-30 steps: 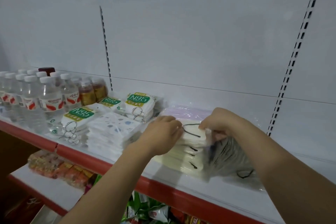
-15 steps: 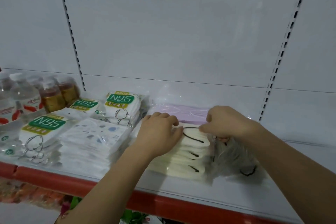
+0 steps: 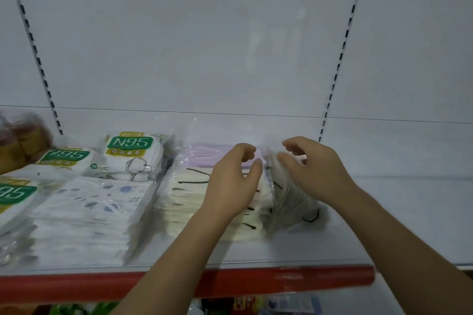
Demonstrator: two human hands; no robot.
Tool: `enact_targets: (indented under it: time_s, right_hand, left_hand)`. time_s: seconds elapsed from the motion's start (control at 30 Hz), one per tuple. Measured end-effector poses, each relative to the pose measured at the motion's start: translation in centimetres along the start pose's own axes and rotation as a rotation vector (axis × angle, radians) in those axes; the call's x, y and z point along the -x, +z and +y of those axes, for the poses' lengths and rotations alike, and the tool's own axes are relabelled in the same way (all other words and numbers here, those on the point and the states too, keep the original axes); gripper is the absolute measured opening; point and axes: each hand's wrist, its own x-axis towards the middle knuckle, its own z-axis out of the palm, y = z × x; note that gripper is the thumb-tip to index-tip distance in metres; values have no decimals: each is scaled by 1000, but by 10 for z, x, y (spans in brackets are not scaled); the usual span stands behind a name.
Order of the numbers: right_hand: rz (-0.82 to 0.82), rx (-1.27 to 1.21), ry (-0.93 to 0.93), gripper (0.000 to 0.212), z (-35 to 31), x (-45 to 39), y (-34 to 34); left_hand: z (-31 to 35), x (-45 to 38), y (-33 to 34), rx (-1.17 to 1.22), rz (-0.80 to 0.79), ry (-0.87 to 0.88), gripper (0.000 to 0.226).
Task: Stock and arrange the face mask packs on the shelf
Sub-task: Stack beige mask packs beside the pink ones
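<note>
The grey mask packs [image 3: 289, 202] stand on edge on the shelf [image 3: 281, 253], touching the cream stack [image 3: 189, 202] at their nine o'clock. They look light, floppy and slick, so I'd pinch the top edges. My right hand [image 3: 314, 169] hovers over them, fingers loosely curled, holding nothing; my left hand [image 3: 233, 181] likewise over the cream stack. Pink packs [image 3: 204, 156] lie at twelve.
</note>
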Motion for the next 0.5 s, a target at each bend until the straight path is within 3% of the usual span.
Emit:
enact_targets:
  time_s: [0.23, 0.5]
  right_hand:
    - [193, -117, 83, 38, 43, 42, -37]
    - [290, -170, 200, 43, 117, 88, -96]
  left_hand:
    - [55, 14, 51, 349, -24, -65, 19]
    - [124, 39, 147, 474, -167, -58, 33]
